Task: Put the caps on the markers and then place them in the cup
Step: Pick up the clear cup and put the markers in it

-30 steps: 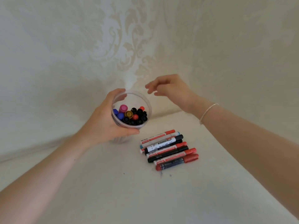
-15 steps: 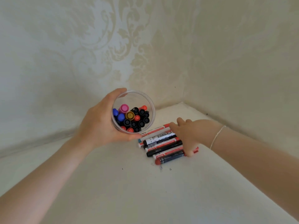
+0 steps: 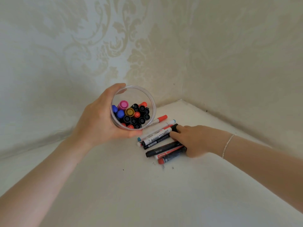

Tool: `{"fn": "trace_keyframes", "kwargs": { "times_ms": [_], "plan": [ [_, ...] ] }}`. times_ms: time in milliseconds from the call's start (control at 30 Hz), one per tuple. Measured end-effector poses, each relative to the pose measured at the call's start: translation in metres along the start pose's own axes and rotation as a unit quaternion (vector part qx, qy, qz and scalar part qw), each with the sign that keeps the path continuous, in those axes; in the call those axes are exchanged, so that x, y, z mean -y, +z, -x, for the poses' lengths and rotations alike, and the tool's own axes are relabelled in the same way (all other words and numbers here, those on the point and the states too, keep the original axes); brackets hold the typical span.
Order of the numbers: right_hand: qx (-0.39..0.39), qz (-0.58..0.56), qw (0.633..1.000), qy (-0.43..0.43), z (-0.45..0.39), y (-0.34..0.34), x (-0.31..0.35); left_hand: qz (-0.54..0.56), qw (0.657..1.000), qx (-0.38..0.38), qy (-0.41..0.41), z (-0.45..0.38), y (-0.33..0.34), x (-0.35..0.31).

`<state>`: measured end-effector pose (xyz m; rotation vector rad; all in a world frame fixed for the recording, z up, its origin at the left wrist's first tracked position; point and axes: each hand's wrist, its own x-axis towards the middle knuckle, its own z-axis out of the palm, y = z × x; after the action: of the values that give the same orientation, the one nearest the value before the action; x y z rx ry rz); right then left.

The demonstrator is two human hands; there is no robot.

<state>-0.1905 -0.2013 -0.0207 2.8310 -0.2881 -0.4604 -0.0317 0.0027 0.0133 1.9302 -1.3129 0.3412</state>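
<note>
1. Now the left hand [image 3: 98,118] grips the clear cup [image 3: 152,102], held tilted and already crowded with capped markers.
2. Right hand [image 3: 195,141], the nearer one, rests on the markers [image 3: 157,141] lying on the worktop [image 3: 131,185]; its fingers [image 3: 176,134] curl onto their right ends, though a firm grasp cannot be confirmed.
3. Their long axes run leftward and toward the person, away from those fingers, just below the cup.

1 head-worn wide-angle camera looks forward and down, close over both forearms, toward a corner where patterned walls [image 3: 147,38] meet the table [image 3: 131,194]
</note>
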Motion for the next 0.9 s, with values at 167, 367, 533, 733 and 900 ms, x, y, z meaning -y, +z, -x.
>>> {"fn": "trace_keyframes", "kwargs": {
  "times_ms": [167,367,533,733,900],
  "plan": [
    [-0.068,-0.018,0.997,-0.022,0.002,0.007,-0.001,-0.009,1.0,0.006,0.008,-0.001,0.001,-0.001],
    [-0.108,-0.134,0.984,-0.053,0.0,0.007,-0.014,-0.015,1.0,0.01,0.013,0.001,0.0,-0.002],
    [-0.188,-0.314,0.93,-0.02,-0.001,0.001,-0.031,0.005,1.0,0.0,0.002,0.002,-0.001,0.002],
    [-0.308,-0.559,0.77,0.005,0.004,-0.022,-0.025,0.042,0.999,-0.021,-0.014,0.001,-0.003,0.011],
    [-0.43,-0.463,0.775,0.006,0.006,-0.061,-0.017,0.022,1.0,-0.005,-0.019,0.003,-0.003,0.005]
  ]
}}
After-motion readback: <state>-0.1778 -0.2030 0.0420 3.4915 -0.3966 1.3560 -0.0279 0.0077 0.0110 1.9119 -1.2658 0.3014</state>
